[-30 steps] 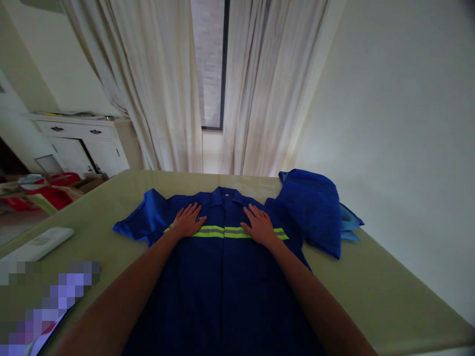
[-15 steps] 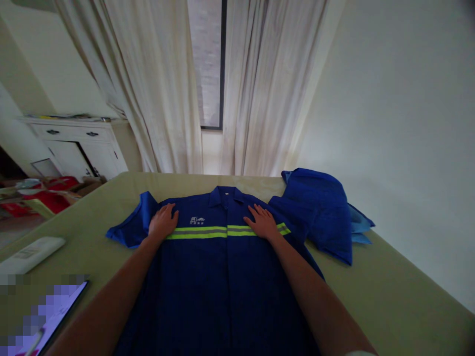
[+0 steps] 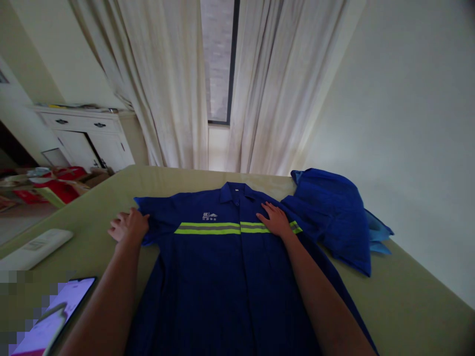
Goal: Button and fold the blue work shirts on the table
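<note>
A dark blue short-sleeved work shirt lies front up on the table, collar at the far end. It has a yellow-green and grey reflective band and a white chest print. My left hand is at the end of the left-side sleeve, its thumb side against the cloth and its fingers apart over the tabletop. My right hand lies flat on the chest at the band, fingers spread. The shirt's lower part runs out of view between my forearms.
More blue cloth lies bunched at the right by the wall. On the left are a white oblong object and a lit phone, partly pixelated. Beyond the green table stand curtains and a white cabinet.
My left hand has moved from the chest out to the sleeve end, and the folded sleeve now lies flatter. My right hand stays on the chest. The view has shifted slightly left.
</note>
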{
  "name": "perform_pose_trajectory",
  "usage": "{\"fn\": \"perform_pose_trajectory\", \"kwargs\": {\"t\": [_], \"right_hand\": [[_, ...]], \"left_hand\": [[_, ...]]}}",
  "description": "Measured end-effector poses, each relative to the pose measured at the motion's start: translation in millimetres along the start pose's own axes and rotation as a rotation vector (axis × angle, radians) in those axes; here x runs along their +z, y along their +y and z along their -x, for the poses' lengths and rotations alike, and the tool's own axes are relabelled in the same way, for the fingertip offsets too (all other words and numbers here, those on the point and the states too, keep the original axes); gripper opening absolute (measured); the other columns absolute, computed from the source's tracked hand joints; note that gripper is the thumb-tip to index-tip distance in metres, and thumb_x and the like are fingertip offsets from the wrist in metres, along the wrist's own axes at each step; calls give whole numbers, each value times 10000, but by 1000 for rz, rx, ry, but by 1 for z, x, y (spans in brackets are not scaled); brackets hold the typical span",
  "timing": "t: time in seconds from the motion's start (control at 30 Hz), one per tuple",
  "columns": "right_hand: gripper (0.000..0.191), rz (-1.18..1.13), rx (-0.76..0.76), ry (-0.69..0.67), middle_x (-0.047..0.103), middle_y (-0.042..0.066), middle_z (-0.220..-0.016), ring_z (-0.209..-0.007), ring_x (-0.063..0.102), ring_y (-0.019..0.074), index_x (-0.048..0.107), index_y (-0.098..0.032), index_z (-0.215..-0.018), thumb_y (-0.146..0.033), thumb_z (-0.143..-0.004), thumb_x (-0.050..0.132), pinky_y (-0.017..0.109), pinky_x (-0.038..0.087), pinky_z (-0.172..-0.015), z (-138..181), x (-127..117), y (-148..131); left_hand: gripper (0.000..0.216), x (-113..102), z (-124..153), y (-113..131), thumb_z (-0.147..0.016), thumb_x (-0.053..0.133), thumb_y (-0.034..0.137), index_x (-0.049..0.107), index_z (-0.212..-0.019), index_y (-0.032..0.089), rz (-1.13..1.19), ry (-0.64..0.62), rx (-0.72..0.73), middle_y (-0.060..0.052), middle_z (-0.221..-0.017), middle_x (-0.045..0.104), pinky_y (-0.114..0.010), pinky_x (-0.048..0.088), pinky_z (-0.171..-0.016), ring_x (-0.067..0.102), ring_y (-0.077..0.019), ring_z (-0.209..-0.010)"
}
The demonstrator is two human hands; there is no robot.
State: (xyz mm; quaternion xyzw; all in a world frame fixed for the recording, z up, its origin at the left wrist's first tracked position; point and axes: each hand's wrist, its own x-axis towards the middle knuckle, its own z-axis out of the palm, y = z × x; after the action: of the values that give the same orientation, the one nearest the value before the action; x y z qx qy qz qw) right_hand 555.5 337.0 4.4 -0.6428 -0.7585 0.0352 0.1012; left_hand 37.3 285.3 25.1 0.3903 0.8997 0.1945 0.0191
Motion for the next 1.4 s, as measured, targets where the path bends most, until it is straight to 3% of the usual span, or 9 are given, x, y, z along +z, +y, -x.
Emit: {"fn": "perform_pose_trajectory", "kwargs": {"t": [0.2, 0.43, 0.6, 0.7, 0.8, 0.93, 1.13, 1.27, 1.4], "right_hand": [[693, -25, 4, -5, 387, 110, -1663, -1545, 336, 266, 466, -186, -1585, -627, -1053, 406, 418, 197, -1276, 1, -1, -1], [673, -52, -12, 30, 423, 125, -1639, -1524, 376, 283, 516, -178, -1551, -613, -1040, 472, 439, 232, -1267, -1, 3, 2], [674, -75, -28, 61, 450, 140, -1619, -1512, 396, 292, 539, -161, -1530, -623, -1046, 461, 457, 246, -1263, -1, 8, 5], [684, -78, -31, 69, 465, 137, -1610, -1498, 417, 298, 554, -169, -1520, -649, -1046, 441, 448, 263, -1255, 0, 8, 5], [713, -71, -42, 79, 469, 142, -1606, -1495, 419, 302, 554, -168, -1520, -680, -1043, 423, 446, 269, -1252, 1, 6, 4], [739, -56, -41, 68, 450, 137, -1621, -1505, 399, 311, 535, -177, -1535, -707, -1032, 422, 459, 249, -1257, 0, 7, 3], [710, -59, -26, 60, 433, 115, -1636, -1497, 403, 314, 518, -198, -1548, -683, -1034, 445, 462, 277, -1236, -1, 6, 1], [711, -66, -32, 53, 433, 116, -1636, -1499, 403, 315, 521, -192, -1546, -681, -1036, 444, 456, 268, -1242, 0, 4, 1], [689, -79, -35, 62, 438, 120, -1632, -1505, 399, 310, 526, -195, -1544, -661, -1043, 444, 457, 261, -1248, 1, 3, 1]], "left_hand": [[377, -41, -6, 20, -926, 531, 349, 668, -1182, 109, 85, -60, 119, -197, -1172, 716, -632, 519, -988, 619, -448, -1224], [553, -111, 64, 106, -910, 566, 616, 678, -1260, 202, 729, -89, 735, -81, -1198, 737, -381, 591, -937, 712, -238, -1051], [696, -56, 84, 120, -953, 435, 654, 619, -1382, 138, 411, -242, 853, -180, -1412, 654, -462, 506, -1092, 639, -307, -1280], [874, 0, 85, 106, -916, 447, 720, 468, -1564, 133, -25, -410, 789, -216, -1657, 382, -584, 322, -1221, 369, -402, -1529], [862, 30, 87, 84, -961, 358, 711, 361, -1633, 172, -146, -403, 813, -162, -1726, 226, -581, 214, -1268, 240, -367, -1588], [949, 17, 82, 44, -891, 515, 689, 298, -1656, 170, -132, -420, 908, -163, -1732, 214, -576, 280, -1251, 284, -394, -1569], [827, -15, 68, -10, -771, 468, 172, 412, -1596, 151, -94, -434, 1040, -89, -1610, 497, -428, 337, -1264, 488, -260, -1463], [736, -15, 74, -9, -793, 419, 178, 496, -1523, 119, -54, -281, 922, -115, -1498, 606, -464, 393, -1227, 567, -280, -1376], [586, -11, 83, 2, -848, 443, 223, 620, -1403, 173, 6, -170, 995, -108, -1385, 659, -464, 417, -1196, 602, -286, -1292]]}}
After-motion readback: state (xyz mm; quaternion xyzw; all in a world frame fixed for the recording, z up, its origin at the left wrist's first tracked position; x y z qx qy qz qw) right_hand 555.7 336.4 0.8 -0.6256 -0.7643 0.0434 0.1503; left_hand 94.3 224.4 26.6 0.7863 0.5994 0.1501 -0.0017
